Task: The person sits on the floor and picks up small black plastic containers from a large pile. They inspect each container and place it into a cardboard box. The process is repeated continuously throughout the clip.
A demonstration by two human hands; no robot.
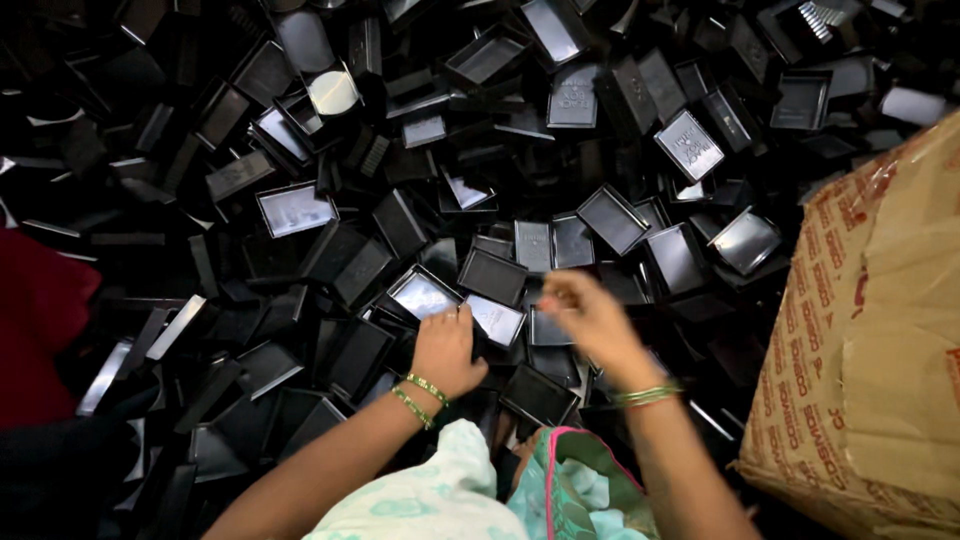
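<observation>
Nearest, soft pale green cloth point(440, 490) with pink edging, over the lap. Just beyond it, left hand point(445, 350), thin green and gold bangles point(420, 395) at the wrist, fingers curled down on a glossy flat tray point(423, 293); whether truly gripped, cannot tell. Right of that tray, right hand point(590, 315), blurred, fingers bent above the pile point(300, 200); hold not clear. All around the tray and further up, a deep heap of shiny black plastic trays, rectangular, shallow, with raised rims. Far right of the tray, brown cardboard box point(870, 350), creased, taped.
</observation>
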